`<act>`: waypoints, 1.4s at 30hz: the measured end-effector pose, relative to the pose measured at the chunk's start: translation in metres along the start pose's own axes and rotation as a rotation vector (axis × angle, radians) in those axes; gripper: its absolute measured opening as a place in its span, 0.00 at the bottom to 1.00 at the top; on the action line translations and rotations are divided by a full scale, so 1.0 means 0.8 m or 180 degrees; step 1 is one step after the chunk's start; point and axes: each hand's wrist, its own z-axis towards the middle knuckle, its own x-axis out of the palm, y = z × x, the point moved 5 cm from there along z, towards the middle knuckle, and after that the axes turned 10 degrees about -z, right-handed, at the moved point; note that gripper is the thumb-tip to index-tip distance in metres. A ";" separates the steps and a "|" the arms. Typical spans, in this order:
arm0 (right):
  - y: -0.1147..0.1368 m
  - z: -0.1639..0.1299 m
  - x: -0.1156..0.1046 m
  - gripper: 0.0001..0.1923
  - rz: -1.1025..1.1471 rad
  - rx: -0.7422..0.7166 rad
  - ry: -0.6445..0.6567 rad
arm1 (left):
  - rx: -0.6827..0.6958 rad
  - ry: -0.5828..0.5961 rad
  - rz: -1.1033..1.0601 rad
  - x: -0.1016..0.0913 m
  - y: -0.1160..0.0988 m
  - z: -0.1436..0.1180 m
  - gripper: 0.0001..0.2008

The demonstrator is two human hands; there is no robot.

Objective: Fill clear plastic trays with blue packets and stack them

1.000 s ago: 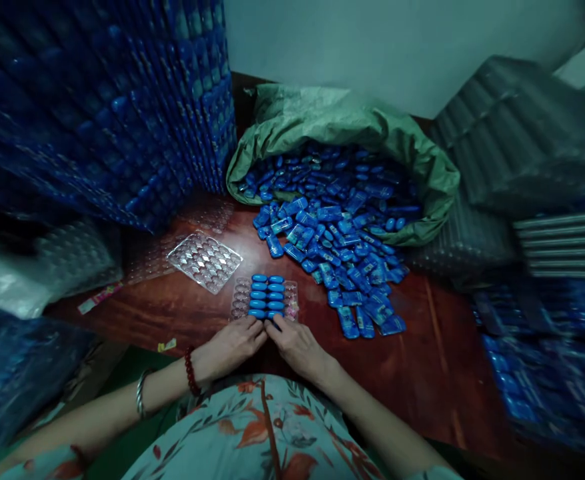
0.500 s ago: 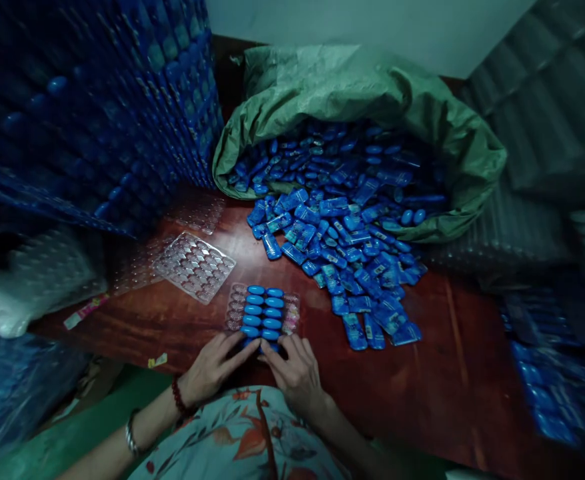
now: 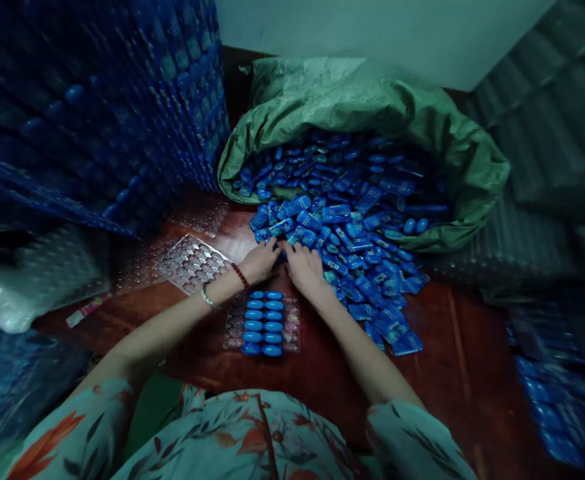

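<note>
At the near left edge of a loose pile of blue packets, my left hand and my right hand are side by side, fingers bent down and closed on blue packets. Their fingertips are partly hidden among the packets. Below my wrists lies a clear blister tray with glossy blue oval capsule-shaped pieces in two columns. Its outer cavities on both sides hold no blue pieces. A second clear tray lies to the left, close to my left wrist.
A green woven sack lies open behind the pile, full of blue packets. Filled blue trays are stacked tall at the left. Clear trays in plastic sit below them. More stacks line the right side of the wooden table.
Both hands have left the near end of the tray and moved forward to the packet pile. The two columns of blue pieces now show in full. The view has shifted slightly.
</note>
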 end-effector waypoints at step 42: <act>0.022 -0.114 -0.016 0.26 -0.0021 -0.0504 0.0855 | -0.0239 -0.1552 -0.1700 -0.026 0.043 -0.188 0.09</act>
